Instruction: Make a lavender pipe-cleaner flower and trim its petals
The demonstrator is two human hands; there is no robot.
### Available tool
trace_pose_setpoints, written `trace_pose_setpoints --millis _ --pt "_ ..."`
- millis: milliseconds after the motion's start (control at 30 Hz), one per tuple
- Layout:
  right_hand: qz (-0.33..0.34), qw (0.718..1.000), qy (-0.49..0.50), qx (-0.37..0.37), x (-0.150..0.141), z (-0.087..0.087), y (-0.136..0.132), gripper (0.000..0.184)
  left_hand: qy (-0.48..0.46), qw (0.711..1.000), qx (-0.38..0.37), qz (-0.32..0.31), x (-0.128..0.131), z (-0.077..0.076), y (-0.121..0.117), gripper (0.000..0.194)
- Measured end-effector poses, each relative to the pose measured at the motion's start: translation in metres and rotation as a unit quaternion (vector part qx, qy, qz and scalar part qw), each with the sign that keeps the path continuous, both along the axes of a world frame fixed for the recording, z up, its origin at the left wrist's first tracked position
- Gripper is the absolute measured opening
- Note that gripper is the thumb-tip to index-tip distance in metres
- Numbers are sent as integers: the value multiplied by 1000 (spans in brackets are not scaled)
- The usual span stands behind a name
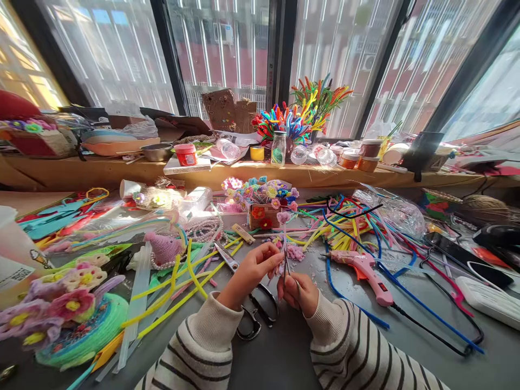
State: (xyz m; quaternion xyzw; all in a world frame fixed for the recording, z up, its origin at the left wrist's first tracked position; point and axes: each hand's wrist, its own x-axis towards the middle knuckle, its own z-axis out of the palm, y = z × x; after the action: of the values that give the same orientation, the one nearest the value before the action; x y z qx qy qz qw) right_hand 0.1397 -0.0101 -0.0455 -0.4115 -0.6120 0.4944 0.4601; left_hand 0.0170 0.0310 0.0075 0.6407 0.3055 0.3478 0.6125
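My left hand (260, 265) is closed, with thumb and fingers pinching the thin stem of a pale lilac fuzzy flower (283, 218), which stands upright above the fingertips. My right hand (299, 291) is closed round small dark-bladed scissors (286, 261), their points up against the stem beside my left fingertips. Fingers partly hide the scissors' handles. Larger scissors (266, 306) with black handles lie on the table under my left wrist. Just behind my hands is a pink fuzzy cluster (296, 252) among white scraps.
A pink glue gun (365, 268) with a black cord lies to the right. Yellow pipe cleaners (182, 292) and clear glue sticks (136, 309) lie left, near fuzzy flowers (71, 306). A flower-filled basket (264, 215) stands behind my hands. Jars and a red tub (186, 154) line the ledge.
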Motion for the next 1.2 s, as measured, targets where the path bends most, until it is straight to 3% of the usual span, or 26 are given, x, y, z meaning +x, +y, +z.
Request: trace_pose_setpoints --millis 367,533,733,900,1067,1200 --pt "-95 986 -137 21 2 8 -3 54 -15 999 -30 7 0 2 -1 18" --pt "-74 988 -135 21 2 7 -3 56 -24 999 -33 17 0 3 -1 17" --pt "-9 997 -53 53 2 0 -2 59 -17 999 -35 -10 -1 6 -4 17" --pt "-36 994 -88 51 4 3 -3 55 -20 999 -27 -25 -1 7 -6 14" --pt "-77 989 -118 40 4 8 -4 53 -25 1000 -18 6 -2 7 -5 14" --pt "-34 997 -69 31 3 5 -4 56 -18 1000 -11 1 -2 6 -4 14"
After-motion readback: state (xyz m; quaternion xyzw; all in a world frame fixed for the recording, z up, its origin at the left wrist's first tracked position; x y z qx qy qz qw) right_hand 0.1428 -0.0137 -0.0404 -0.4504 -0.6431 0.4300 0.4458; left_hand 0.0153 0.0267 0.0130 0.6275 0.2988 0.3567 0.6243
